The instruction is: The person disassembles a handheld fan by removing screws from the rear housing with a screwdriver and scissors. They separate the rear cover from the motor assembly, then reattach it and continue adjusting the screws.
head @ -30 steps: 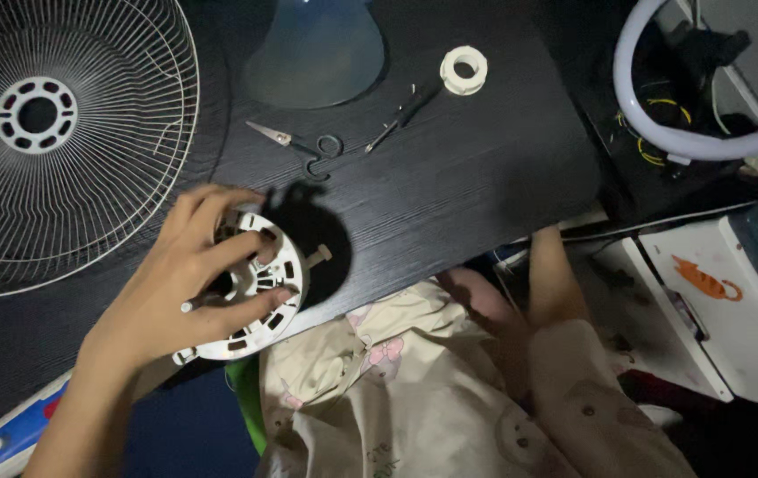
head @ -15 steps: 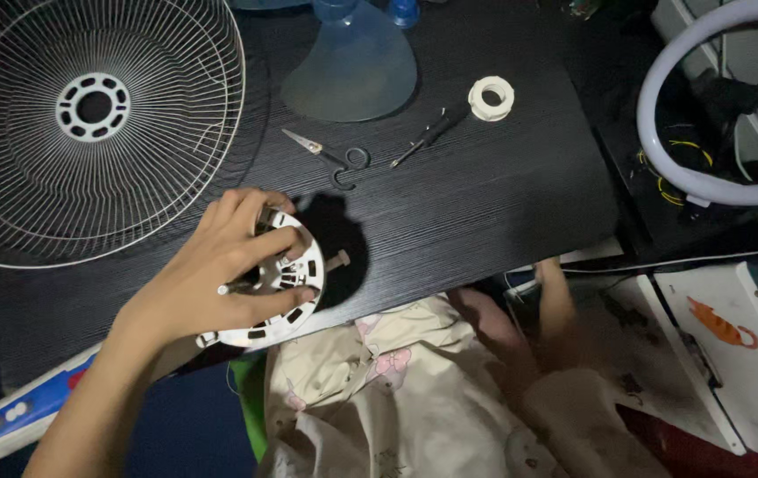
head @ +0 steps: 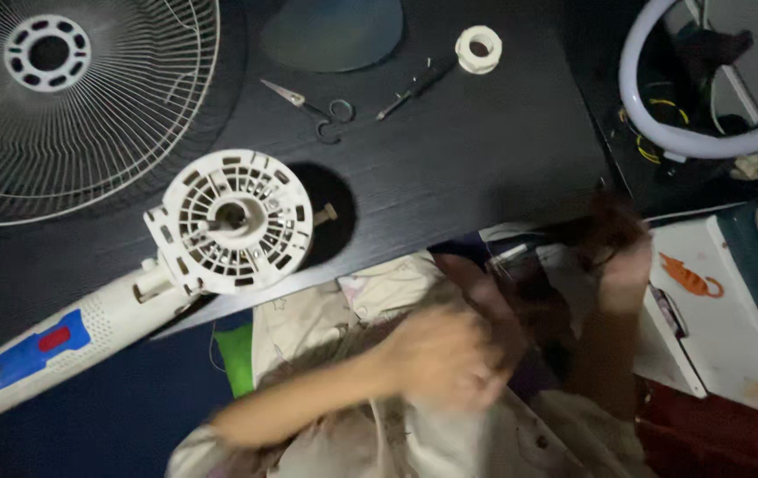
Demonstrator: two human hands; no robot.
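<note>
A white round fan motor housing (head: 230,221) with a short shaft lies at the front edge of the black table (head: 485,168), joined to a white stand with a blue panel (head: 38,350). My left hand (head: 441,358) is off it, blurred over the pale cloth on my lap (head: 343,310), with nothing clearly in it. My right hand (head: 611,237) is a dark blur at the table's right front corner; its fingers cannot be made out.
A white wire fan grille (head: 51,97) lies at the back left. Scissors (head: 312,104), a thin screwdriver (head: 410,88), a white ring nut (head: 478,46) and a bluish fan blade (head: 330,31) lie at the back. A ring light (head: 706,97) and a white cabinet (head: 715,327) stand right.
My left hand has let go of the motor housing and swung right over my lap. The view has shifted, so the housing and stand show fully.
</note>
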